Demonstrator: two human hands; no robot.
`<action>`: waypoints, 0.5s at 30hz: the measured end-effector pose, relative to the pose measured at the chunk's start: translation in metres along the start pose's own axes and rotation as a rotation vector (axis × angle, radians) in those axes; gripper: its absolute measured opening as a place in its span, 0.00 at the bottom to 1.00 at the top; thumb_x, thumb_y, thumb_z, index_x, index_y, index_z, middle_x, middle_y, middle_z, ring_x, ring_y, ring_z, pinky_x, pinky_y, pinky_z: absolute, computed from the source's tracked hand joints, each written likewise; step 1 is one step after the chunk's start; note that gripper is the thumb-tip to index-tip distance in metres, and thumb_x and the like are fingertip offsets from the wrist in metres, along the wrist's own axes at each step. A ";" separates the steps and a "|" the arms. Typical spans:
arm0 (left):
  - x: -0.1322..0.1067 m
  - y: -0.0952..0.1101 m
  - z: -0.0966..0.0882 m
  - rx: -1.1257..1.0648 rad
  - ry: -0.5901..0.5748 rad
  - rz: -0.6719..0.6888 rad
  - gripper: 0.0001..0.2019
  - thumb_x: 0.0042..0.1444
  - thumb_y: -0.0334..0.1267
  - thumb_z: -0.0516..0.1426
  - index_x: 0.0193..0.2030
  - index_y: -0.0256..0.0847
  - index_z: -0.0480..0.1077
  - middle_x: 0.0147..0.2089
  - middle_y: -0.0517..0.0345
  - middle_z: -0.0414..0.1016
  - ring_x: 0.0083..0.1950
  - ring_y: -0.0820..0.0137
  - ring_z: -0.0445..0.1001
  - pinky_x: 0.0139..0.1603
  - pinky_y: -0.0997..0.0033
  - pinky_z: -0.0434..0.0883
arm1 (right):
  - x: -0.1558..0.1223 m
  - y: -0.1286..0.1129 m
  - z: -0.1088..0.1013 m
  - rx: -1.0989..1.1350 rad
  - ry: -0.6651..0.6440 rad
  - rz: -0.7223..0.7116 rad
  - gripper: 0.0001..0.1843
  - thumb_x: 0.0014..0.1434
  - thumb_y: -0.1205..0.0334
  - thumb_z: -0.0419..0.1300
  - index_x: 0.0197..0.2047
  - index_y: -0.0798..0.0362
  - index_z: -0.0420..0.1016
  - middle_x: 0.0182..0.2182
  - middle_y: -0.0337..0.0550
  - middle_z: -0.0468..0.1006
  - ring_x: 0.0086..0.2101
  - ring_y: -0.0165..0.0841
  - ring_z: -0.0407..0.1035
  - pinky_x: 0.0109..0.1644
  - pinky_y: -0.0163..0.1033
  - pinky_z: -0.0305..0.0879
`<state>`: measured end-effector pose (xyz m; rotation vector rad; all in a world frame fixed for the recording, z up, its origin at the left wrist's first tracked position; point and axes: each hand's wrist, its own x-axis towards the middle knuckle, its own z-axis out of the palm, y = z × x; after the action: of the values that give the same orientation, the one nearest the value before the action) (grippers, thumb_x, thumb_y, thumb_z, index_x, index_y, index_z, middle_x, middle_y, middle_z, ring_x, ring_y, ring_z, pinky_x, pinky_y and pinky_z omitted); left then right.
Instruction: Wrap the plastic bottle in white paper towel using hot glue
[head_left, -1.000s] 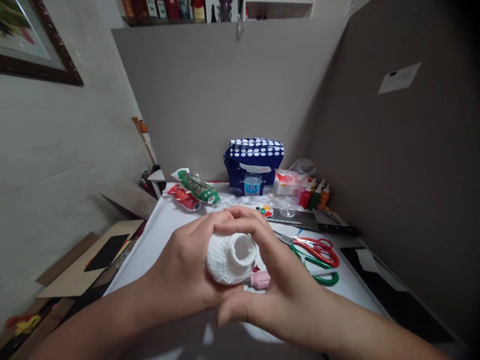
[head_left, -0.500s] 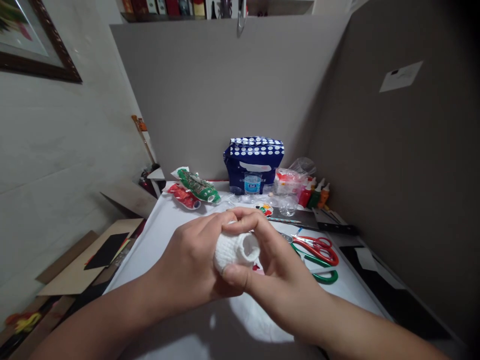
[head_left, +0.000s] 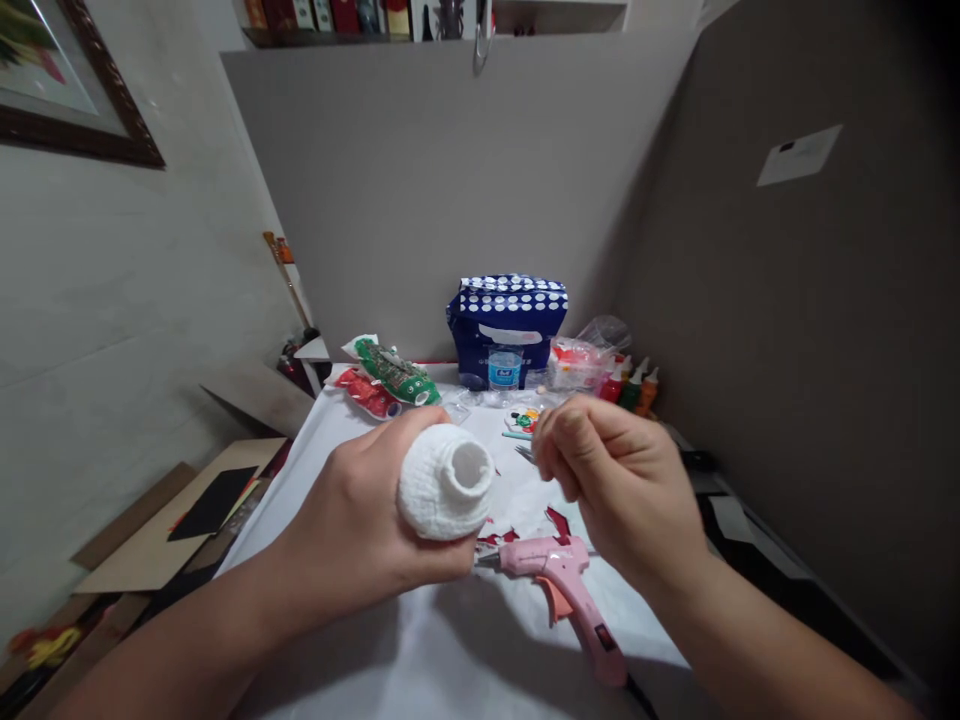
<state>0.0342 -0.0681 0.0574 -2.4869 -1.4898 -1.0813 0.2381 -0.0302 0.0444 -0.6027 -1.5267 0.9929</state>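
Note:
My left hand is wrapped round a white bottle with a textured, cord-like covering. Its round open mouth tilts up toward me and to the right. To the right of the bottle and apart from it, my right hand is closed, fingers curled and thumb pressed against them; whatever it may pinch is hidden. Below the hands a pink glue gun lies on the white table, nozzle pointing left, with its cord at the lower right. Small dark-red scraps lie beside it.
A dark blue bag stands at the back behind a blue-labelled cup. Green and red foil packs lie at back left. Paint bottles stand at back right. Grey panels enclose the back and right side.
My right hand has let go of the bottle and moved right and up, closing its fingers. The bottle, in my left hand, shifted slightly left, and the glue gun came into view.

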 end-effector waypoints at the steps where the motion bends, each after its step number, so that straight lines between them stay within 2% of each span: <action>1: 0.000 0.001 -0.001 -0.017 -0.009 -0.021 0.31 0.38 0.39 0.67 0.51 0.44 0.63 0.37 0.61 0.75 0.33 0.67 0.74 0.34 0.70 0.70 | 0.000 0.001 0.002 -0.028 -0.055 -0.012 0.19 0.62 0.49 0.60 0.24 0.50 0.68 0.20 0.35 0.65 0.22 0.28 0.58 0.26 0.36 0.57; 3: 0.002 0.004 -0.003 -0.081 -0.044 -0.041 0.27 0.38 0.39 0.67 0.46 0.43 0.65 0.33 0.64 0.73 0.29 0.70 0.71 0.30 0.72 0.68 | 0.000 0.002 0.007 -0.058 -0.175 -0.029 0.20 0.50 0.50 0.70 0.27 0.50 0.65 0.24 0.34 0.66 0.26 0.29 0.59 0.30 0.36 0.58; 5: 0.003 0.007 -0.005 -0.158 -0.086 -0.040 0.24 0.38 0.41 0.68 0.42 0.43 0.65 0.31 0.65 0.72 0.27 0.72 0.69 0.27 0.74 0.67 | -0.001 0.004 0.012 -0.054 -0.254 0.007 0.29 0.36 0.55 0.78 0.31 0.49 0.61 0.28 0.32 0.66 0.28 0.28 0.58 0.31 0.34 0.58; 6: 0.004 0.008 -0.005 -0.179 -0.100 -0.037 0.24 0.38 0.42 0.68 0.41 0.43 0.64 0.31 0.65 0.71 0.27 0.72 0.68 0.27 0.75 0.66 | -0.001 0.005 0.014 -0.040 -0.277 0.041 0.31 0.35 0.58 0.79 0.32 0.49 0.60 0.28 0.32 0.66 0.28 0.28 0.58 0.31 0.34 0.58; 8: 0.006 0.009 -0.006 -0.173 -0.116 -0.046 0.23 0.39 0.40 0.67 0.42 0.43 0.64 0.31 0.65 0.71 0.27 0.73 0.67 0.27 0.75 0.66 | -0.001 0.009 0.017 0.026 -0.300 0.101 0.26 0.43 0.58 0.75 0.32 0.49 0.59 0.28 0.32 0.65 0.28 0.27 0.58 0.31 0.33 0.58; 10: 0.006 0.009 -0.005 -0.149 -0.110 -0.058 0.23 0.40 0.35 0.65 0.43 0.43 0.64 0.31 0.66 0.70 0.27 0.73 0.67 0.26 0.75 0.66 | -0.001 0.011 0.017 0.091 -0.293 0.097 0.17 0.56 0.58 0.67 0.35 0.48 0.59 0.30 0.33 0.64 0.29 0.28 0.59 0.33 0.34 0.60; 12: 0.006 0.010 -0.004 -0.168 -0.112 -0.042 0.24 0.39 0.33 0.65 0.44 0.44 0.64 0.31 0.66 0.70 0.27 0.73 0.67 0.27 0.75 0.66 | -0.002 0.010 0.014 0.050 -0.265 -0.015 0.09 0.62 0.61 0.60 0.41 0.47 0.61 0.34 0.36 0.64 0.33 0.30 0.61 0.36 0.36 0.62; 15: 0.006 0.011 -0.004 -0.218 -0.145 0.008 0.24 0.38 0.33 0.65 0.44 0.44 0.64 0.32 0.66 0.71 0.27 0.73 0.68 0.28 0.74 0.67 | -0.005 0.000 0.007 -0.228 -0.264 -0.326 0.13 0.59 0.67 0.62 0.45 0.47 0.64 0.39 0.40 0.63 0.38 0.32 0.61 0.42 0.39 0.63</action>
<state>0.0423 -0.0710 0.0672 -2.7707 -1.4680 -1.1411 0.2327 -0.0355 0.0417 -0.3712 -1.9189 0.6711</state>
